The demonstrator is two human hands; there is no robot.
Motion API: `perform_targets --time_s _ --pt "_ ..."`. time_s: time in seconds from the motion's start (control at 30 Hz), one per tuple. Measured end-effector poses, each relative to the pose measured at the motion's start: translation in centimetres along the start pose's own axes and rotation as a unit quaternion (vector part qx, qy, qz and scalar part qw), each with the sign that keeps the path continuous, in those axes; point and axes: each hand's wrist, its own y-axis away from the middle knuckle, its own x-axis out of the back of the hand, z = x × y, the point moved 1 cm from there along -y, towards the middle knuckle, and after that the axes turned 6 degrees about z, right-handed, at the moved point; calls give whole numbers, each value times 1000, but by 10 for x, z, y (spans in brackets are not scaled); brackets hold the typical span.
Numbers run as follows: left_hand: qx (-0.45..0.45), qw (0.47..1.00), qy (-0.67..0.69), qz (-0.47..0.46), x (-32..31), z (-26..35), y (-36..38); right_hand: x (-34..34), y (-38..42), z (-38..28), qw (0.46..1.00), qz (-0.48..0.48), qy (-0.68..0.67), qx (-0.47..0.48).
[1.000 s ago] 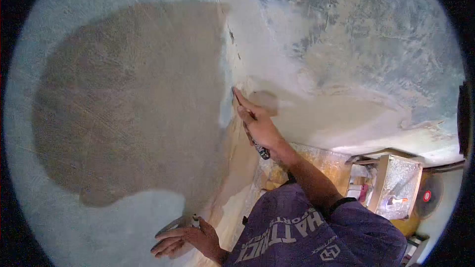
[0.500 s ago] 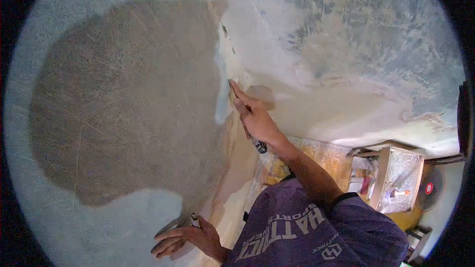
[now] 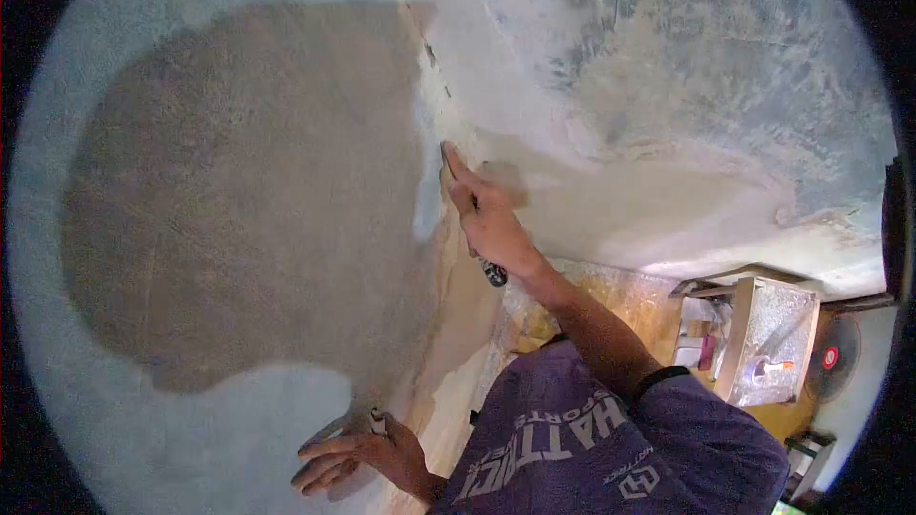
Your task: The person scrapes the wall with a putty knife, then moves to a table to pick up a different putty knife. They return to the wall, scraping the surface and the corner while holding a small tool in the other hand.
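Observation:
In the head view, my right hand [image 3: 491,219] grips a putty knife by its dark patterned handle [image 3: 494,274]. The index finger stretches along the tool toward its tip, which meets the seam [image 3: 431,55] between two plastered surfaces. Most of the blade is hidden by the fingers. Lower down, my left hand [image 3: 358,458] is near the grey-blue wall [image 3: 258,429], fingers extended and thumb closed in. A small pale piece with a dark tip [image 3: 379,422] sticks up between thumb and index finger; its kind cannot be made out.
A broad dark shadow [image 3: 248,200] covers much of the left surface. Beige filler [image 3: 649,200] coats part of the right surface. At the lower right stand a plastic-wrapped wooden piece of furniture [image 3: 778,343] and a round black fan-like object [image 3: 832,358] with a red centre.
My right hand and the putty knife have moved slightly up along the seam. The left hand stays nearly where it was.

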Motion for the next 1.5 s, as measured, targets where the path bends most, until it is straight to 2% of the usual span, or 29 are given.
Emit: perform_targets --time_s 0.1,0.3,0.37,0.43,0.5,0.6,0.67,0.73,0.8,0.9,0.97,1.03,1.07,1.1,1.13,1.2,1.27,1.33,1.4,1.5 --pt "31 998 7 -58 18 24 -5 -4 3 3 1000 4 -2 13" --pt "18 1000 7 -24 1 -7 2 -2 -8 7 997 31 35 64" --pt "22 999 27 -7 10 17 -2 -17 -7 32 984 69 33 158" --pt "26 998 52 -3 8 17 -6 -14 -16 28 975 91 83 185" --pt "32 999 38 -7 4 11 -3 -3 -31 24 971 91 178 134" --pt "43 999 2 -16 7 10 -3 1 -22 18 987 43 130 82" --pt "63 997 33 -39 23 34 -3 -7 -11 23 988 40 91 118" --pt "60 997 39 -18 14 30 -2 -8 -12 24 988 36 89 123" --pt "40 999 14 -4 8 22 0 -5 -20 25 987 32 120 98" --pt "9 1000 -10 2 8 21 1 -10 -9 30 973 72 105 191" --pt "23 1000 11 -8 15 30 -1 -13 -11 33 956 95 127 248" --pt "16 999 20 20 4 23 -2 -10 -16 33 966 80 137 205" --pt "14 999 20 30 2 18 0 -1 -19 13 981 53 131 135" --pt "26 999 22 3 5 17 3 5 -16 4 990 25 124 61" --pt "36 999 25 -21 11 17 3 6 -10 3 991 15 121 50" --pt "36 999 6 -33 21 32 -6 8 -13 -5 993 7 109 46" --pt "34 999 -21 -4 31 52 -3 -12 -12 28 954 113 137 242" --pt "29 997 -4 70 25 60 1 -8 -11 18 953 112 119 256" --pt "41 995 20 92 24 62 3 4 -16 9 996 12 45 82" --pt "69 996 27 41 34 66 1 3 -16 18 984 53 67 158"
